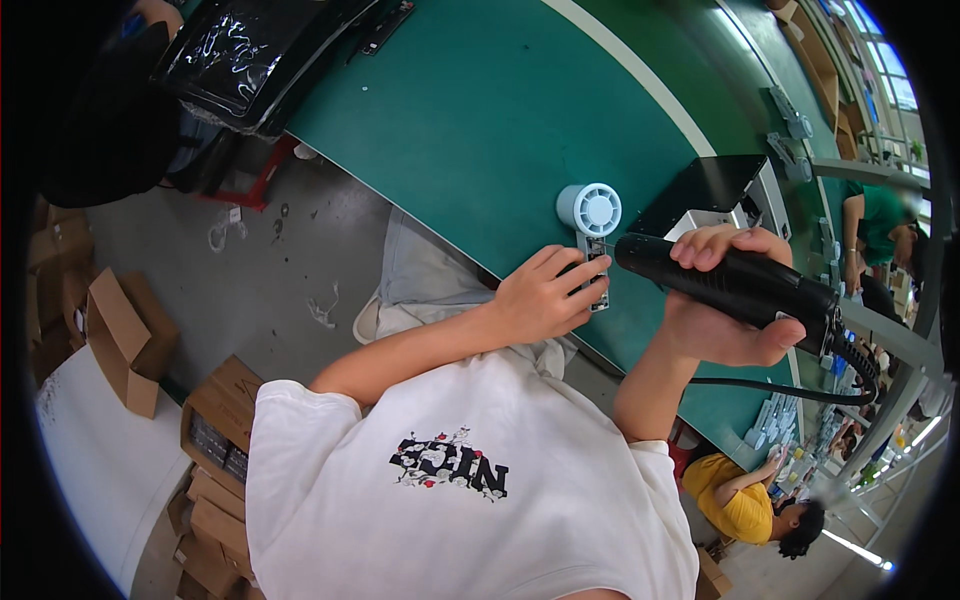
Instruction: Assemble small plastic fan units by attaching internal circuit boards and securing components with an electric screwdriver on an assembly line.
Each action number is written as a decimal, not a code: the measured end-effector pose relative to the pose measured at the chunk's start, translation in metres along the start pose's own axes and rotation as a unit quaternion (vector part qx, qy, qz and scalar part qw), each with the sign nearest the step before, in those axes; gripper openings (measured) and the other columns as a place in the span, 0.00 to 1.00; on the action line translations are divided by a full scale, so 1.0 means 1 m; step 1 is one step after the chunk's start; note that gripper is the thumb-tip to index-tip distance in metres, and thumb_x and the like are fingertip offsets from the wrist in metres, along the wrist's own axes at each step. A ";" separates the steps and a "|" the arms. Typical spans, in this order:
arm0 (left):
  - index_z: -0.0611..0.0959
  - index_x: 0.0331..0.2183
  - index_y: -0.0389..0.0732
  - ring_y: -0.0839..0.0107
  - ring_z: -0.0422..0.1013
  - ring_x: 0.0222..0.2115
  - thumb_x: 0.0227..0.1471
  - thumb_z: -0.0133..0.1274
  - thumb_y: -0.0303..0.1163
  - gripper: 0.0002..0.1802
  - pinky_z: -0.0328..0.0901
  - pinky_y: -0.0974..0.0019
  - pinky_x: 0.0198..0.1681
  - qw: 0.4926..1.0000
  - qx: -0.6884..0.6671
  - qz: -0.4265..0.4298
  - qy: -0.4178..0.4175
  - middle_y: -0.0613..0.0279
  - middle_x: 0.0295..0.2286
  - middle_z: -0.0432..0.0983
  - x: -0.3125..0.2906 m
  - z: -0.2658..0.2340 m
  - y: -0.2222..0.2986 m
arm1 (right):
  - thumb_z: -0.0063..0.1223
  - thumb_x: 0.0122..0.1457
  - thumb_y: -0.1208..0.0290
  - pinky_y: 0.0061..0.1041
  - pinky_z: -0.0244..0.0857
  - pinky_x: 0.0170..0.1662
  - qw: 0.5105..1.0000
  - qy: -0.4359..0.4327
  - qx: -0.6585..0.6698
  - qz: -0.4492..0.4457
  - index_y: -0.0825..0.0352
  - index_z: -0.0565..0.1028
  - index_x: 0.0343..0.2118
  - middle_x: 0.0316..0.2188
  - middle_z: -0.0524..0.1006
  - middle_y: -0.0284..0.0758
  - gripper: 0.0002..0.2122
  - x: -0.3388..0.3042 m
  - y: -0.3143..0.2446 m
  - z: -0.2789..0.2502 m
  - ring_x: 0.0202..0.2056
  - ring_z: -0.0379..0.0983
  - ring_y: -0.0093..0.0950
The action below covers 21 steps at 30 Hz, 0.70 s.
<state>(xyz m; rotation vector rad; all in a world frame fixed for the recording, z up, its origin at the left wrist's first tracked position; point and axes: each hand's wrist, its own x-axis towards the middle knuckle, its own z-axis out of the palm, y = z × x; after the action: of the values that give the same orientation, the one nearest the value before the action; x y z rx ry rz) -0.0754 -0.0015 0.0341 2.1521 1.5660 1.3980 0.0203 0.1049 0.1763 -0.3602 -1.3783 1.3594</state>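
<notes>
A small light-blue handheld fan lies on the green table, its round head away from me. Its handle is opened up, with inner parts showing. My left hand is closed on this handle, fingers over its near part. In my right hand is a black electric screwdriver, held nearly level with its tip pointing left. That thin tip reaches the handle just below the fan head; whether it touches a screw is too small to tell. A coiled black cord hangs from the screwdriver's rear end.
Behind the screwdriver stands a black and silver box-shaped device. A bin lined with black plastic is at the far left. Cardboard boxes stand on the left floor. A person in yellow works at the right, near several light-blue parts.
</notes>
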 end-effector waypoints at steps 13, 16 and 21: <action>0.81 0.36 0.39 0.63 0.67 0.38 0.35 0.61 0.31 0.20 0.66 0.61 0.41 1.000 -0.006 -0.004 -0.010 0.62 0.44 0.73 0.000 -0.001 0.000 | 0.52 0.45 0.28 0.28 0.68 0.30 0.999 -0.027 -0.027 -0.026 0.74 0.64 0.35 0.22 0.72 0.41 0.41 -0.010 0.008 0.007 0.23 0.70 0.32; 0.81 0.37 0.39 0.64 0.67 0.37 0.35 0.61 0.31 0.20 0.66 0.62 0.41 1.000 -0.012 -0.003 -0.010 0.62 0.44 0.73 0.000 -0.002 0.000 | 0.53 0.44 0.28 0.27 0.68 0.30 0.999 -0.032 -0.024 -0.031 0.73 0.65 0.35 0.22 0.72 0.40 0.42 -0.011 0.012 0.008 0.23 0.70 0.32; 0.81 0.37 0.39 0.64 0.67 0.37 0.35 0.61 0.31 0.21 0.66 0.62 0.40 1.000 -0.013 -0.001 -0.019 0.63 0.43 0.72 0.001 -0.003 0.002 | 0.50 0.44 0.26 0.29 0.66 0.26 0.997 -0.041 -0.058 -0.030 0.73 0.65 0.34 0.21 0.69 0.39 0.42 -0.014 0.012 0.012 0.22 0.68 0.31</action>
<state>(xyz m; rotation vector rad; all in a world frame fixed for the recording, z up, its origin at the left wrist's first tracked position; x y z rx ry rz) -0.0765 -0.0024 0.0377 2.1476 1.5288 1.3614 0.0096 0.0911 0.1635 -0.3415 -1.5282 1.2603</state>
